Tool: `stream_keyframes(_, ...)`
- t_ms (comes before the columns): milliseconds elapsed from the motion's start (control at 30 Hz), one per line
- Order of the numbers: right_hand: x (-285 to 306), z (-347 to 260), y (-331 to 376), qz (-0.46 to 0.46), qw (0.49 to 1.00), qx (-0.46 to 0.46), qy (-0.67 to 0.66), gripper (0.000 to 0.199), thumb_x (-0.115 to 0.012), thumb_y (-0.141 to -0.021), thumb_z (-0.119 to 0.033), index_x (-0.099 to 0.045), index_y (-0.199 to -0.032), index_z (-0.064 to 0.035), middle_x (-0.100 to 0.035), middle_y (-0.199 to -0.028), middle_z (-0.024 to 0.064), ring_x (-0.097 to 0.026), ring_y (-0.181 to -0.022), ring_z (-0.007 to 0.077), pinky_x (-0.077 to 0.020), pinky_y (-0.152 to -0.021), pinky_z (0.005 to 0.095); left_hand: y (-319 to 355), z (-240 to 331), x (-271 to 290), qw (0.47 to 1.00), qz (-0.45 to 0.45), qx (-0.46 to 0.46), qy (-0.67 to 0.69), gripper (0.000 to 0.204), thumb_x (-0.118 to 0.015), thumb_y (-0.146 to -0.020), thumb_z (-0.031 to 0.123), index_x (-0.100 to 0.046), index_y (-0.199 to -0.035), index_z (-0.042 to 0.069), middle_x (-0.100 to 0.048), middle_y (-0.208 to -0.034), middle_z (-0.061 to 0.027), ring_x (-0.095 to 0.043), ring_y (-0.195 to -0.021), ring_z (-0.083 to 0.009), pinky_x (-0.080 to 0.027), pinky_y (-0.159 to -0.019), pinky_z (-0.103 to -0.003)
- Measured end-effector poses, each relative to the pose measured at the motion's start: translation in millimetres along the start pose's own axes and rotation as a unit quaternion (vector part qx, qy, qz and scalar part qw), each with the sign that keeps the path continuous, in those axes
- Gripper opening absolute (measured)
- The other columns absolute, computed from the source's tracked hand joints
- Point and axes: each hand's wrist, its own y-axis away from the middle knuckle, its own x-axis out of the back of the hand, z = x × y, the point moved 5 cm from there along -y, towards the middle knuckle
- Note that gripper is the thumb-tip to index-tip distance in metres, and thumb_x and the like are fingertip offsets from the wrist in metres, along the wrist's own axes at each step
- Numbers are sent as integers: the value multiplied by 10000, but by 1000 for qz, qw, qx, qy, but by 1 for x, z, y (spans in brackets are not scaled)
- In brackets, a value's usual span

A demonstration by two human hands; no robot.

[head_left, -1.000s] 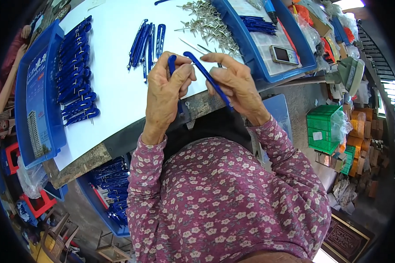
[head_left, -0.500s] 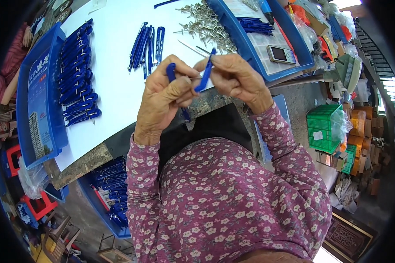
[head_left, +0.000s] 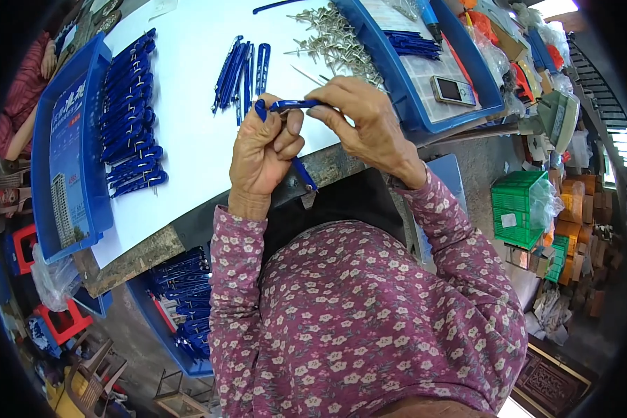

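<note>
Left hand (head_left: 261, 157) grips blue strip (head_left: 302, 172) | right hand (head_left: 370, 125) pinches second blue strip (head_left: 290, 104) | white-topped worktable (head_left: 195, 132) beneath | green plastic crate (head_left: 510, 202) at right

The worn white-topped table (head_left: 188, 83) bore a blue rectangular tray (head_left: 98, 160) and a row of slim blue pieces (head_left: 129, 115) at ten o'clock, slotted blue strips (head_left: 238, 75) at eleven, heaped silvery metal pins (head_left: 334, 36) at twelve, another blue tray (head_left: 386, 63) at one.

From the wearer's head I look steeply down through a fisheye, the floral top (head_left: 369, 313) close below at lower centre. The left hand (head_left: 261, 157) and right hand (head_left: 373, 125) sit near mid-frame, the worktable (head_left: 195, 132) upper left.
</note>
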Motion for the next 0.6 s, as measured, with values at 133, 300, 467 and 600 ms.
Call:
stream_keyframes(133,-2,-18,2,6,997,-39,-59,105,-642,-733,-48,-606,-804,20,-551,-616,105,-524,-505,214,-395,-468,300,5,-2,4,1000,13,-17,1,154,-495,-889,154,-471,-1009,60,-512,-791,-115,-300,-526,-71,-274,-479,-184)
stream_keyframes(300,-3,-33,4,-27,996,-77,-46,97,-633,-762,-52,-599,-803,29,-587,-641,103,-570,-509,184,-406,-435,269,5,-14,8,998,-16,-15,64,175,-477,-895,147,-459,-1063,101,-544,-836,-66,-467,-617,-111,-372,-527,-224)
stream_keyframes(467,-5,-38,6,-31,997,-74,8,97,-613,-779,-49,-599,-848,18,-614,-687,94,-617,-568,184,-442,-460,263,5,-21,10,995,10,-30,95,170,-475,-895,135,-459,-1060,99,-546,-847,-69,-483,-640,-123,-385,-534,-244)
stream_keyframes(600,-7,-40,7,-17,997,-70,13,88,-609,-779,-47,-598,-845,9,-609,-690,94,-603,-544,183,-437,-457,264,6,-22,12,993,41,-40,99,167,-469,-896,116,-458,-1060,87,-542,-834,-71,-494,-650,-136,-399,-558,-256)
